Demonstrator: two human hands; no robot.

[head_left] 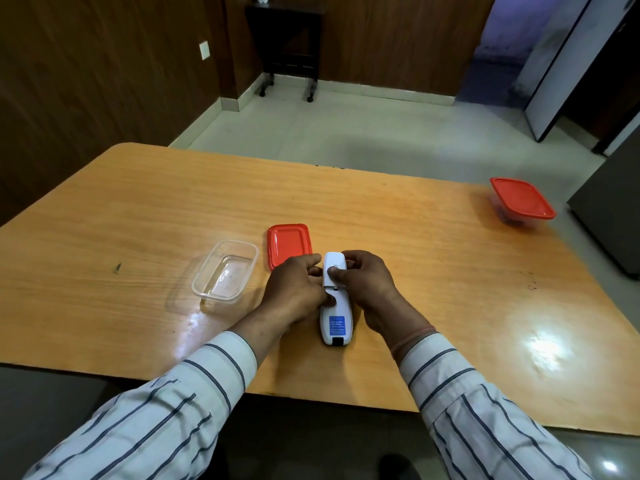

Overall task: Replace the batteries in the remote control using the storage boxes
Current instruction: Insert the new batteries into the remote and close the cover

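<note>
A white remote control (335,322) lies face down on the wooden table (138,209), a blue label on its back. My left hand (296,289) grips its left side, thumb on the body. My right hand (367,282) holds the far end, thumb pressing on the white battery cover (334,263), which sits slightly offset from the body. An open clear storage box (225,270) stands to the left with nothing visible inside. Its red lid (288,244) lies flat just beyond my left hand. A second box with a red lid on it (521,200) stands at the far right.
The table's near edge runs just below my striped sleeves. Beyond the table is tiled floor, a dark wheeled cabinet (287,46) against the wood-panelled wall, and a grey cabinet (609,209) close to the table's right side.
</note>
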